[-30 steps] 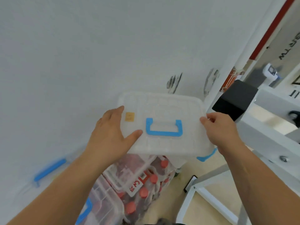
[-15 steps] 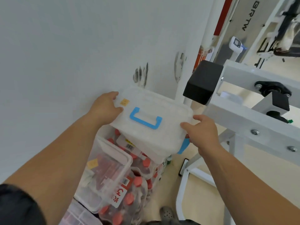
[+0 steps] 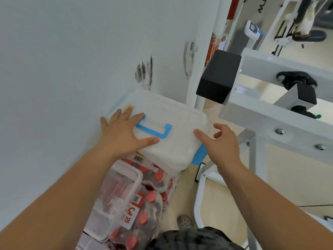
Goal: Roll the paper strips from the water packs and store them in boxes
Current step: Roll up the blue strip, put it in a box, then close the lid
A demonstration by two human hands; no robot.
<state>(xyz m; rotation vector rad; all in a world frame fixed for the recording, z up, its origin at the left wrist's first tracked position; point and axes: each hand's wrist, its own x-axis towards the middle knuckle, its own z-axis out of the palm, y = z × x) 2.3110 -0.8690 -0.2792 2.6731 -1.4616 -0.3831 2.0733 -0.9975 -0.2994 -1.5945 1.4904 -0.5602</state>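
A white wall (image 3: 72,60) with dark scuffs (image 3: 145,73) fills the left side. To the right are a beige floor (image 3: 288,177) and a white metal frame (image 3: 270,112) with a black block (image 3: 219,76) at its end.

Against the wall stands a stack of water packs (image 3: 153,199), shrink-wrapped bottles with red caps. On top of the stack, close to the wall, sits a milky white box (image 3: 171,114). Its lid is on and carries a blue handle (image 3: 155,131) and a small yellow sticker (image 3: 130,107).

The left hand (image 3: 122,136) lies flat on the lid with fingers spread and straight. Its thumb is near the front edge and its fingertips are by the handle's left end and the sticker; it grips nothing.

The right hand (image 3: 223,145) is at the box's near right corner, just above a blue latch (image 3: 199,156). Its fingers are loosely bent and hold nothing. The thumb reaches over the lid's corner — whether it touches cannot be told.

Lower down, a clear box (image 3: 115,195) rests on the packs beside the left forearm, with reddish shapes showing through its wall. A white strip (image 3: 132,212) with red print and a barcode lies across the pack next to it. Whether either box holds rolled strips cannot be made out.

At the bottom edge a grey shoe (image 3: 184,221) stands on the floor.
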